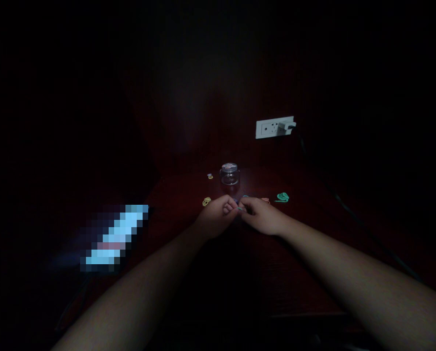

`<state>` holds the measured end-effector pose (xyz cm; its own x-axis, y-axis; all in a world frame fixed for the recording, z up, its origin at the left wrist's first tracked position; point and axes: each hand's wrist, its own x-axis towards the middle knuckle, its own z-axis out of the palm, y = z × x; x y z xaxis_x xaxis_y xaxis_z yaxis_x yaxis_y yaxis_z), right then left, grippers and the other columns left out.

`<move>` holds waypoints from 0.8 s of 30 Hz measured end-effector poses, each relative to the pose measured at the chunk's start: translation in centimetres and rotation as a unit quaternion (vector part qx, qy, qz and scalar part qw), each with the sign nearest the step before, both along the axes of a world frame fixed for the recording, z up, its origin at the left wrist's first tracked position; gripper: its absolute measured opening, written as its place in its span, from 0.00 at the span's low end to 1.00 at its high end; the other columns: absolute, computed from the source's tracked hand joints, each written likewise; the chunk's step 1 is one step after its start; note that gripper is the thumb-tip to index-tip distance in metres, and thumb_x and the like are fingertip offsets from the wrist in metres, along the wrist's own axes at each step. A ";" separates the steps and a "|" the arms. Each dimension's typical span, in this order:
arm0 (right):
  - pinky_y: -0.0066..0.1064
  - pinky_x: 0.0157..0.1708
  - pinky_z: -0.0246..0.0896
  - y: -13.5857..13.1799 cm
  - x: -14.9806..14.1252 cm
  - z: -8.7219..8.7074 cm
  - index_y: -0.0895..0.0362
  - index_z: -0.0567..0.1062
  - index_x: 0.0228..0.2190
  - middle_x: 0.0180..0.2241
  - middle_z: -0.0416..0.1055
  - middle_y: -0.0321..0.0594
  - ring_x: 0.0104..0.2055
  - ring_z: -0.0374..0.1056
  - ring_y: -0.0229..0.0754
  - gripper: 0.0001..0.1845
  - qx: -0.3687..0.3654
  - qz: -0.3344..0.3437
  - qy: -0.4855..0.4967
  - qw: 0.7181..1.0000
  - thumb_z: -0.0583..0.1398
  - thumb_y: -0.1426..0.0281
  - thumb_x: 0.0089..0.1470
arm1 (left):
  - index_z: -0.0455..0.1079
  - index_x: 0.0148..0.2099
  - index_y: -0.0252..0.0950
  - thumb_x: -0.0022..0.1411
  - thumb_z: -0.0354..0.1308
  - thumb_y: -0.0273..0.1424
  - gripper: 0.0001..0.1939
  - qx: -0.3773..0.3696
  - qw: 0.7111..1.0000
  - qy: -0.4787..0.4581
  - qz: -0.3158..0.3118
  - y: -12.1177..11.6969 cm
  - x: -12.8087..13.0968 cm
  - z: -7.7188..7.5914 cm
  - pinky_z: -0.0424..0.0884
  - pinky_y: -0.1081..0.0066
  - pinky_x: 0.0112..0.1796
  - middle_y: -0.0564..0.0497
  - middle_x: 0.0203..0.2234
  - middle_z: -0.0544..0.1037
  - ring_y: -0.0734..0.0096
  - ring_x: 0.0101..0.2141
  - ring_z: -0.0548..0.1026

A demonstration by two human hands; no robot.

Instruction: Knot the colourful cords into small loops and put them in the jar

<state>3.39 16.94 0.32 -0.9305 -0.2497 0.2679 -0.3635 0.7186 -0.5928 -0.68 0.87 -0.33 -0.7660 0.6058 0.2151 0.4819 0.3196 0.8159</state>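
My left hand [216, 218] and my right hand [265, 217] meet over the dark red table, fingers closed in a pinch. A thin, pale green cord [240, 208] runs between their fingertips; most of it is hidden. Just left of my left hand lies a coiled yellow cord [206, 201]. Behind my right hand an orange-red cord [266, 200] shows in part, and a coiled green cord [283, 197] rests farther right. Something bluish beyond my fingertips is too covered to make out.
A clear lidded jar [229, 178] stands behind my hands, with small yellow and pale rings [210, 176] to its left. A blurred-out bright screen [119, 236] is at left. The wall socket [272, 128] holds a plug, and a dark cable [375, 236] crosses the right side.
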 end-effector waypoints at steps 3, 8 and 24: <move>0.24 0.24 0.47 0.0 0.1 0.0 0.58 0.63 0.22 0.20 0.62 0.32 0.22 0.55 0.32 0.06 0.015 0.004 -0.009 1.000 0.53 0.69 0.48 | 0.62 0.33 0.34 0.55 0.52 0.31 0.05 -0.004 1.000 -0.002 -0.005 0.0 0.0 -0.2 0.60 0.79 0.24 0.56 0.22 0.67 0.80 0.23 0.64; 0.25 0.23 0.47 0.1 0.4 0.0 0.57 0.64 0.23 0.22 0.64 0.35 0.23 0.57 0.33 0.06 0.063 0.015 -0.022 0.998 0.53 0.68 0.49 | 0.62 0.32 0.34 0.55 0.52 0.30 0.04 -0.027 0.999 0.000 -0.022 0.1 0.0 -0.2 0.61 0.79 0.24 0.56 0.22 0.68 0.80 0.23 0.64; 0.26 0.24 0.49 -0.1 1.0 0.6 0.57 0.69 0.29 0.26 0.70 0.38 0.25 0.61 0.35 0.07 0.085 0.038 -0.022 0.995 0.53 0.69 0.49 | 0.61 0.33 0.35 0.56 0.49 0.28 0.02 -0.070 0.995 0.032 -0.060 -0.3 0.7 0.4 0.61 0.77 0.25 0.54 0.25 0.68 0.77 0.25 0.65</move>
<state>4.42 16.79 0.88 -0.9173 -0.3577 0.1751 -0.3967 0.7813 -0.4819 0.00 0.55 0.10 -0.6738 0.7194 0.1688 0.5732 0.3647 0.7338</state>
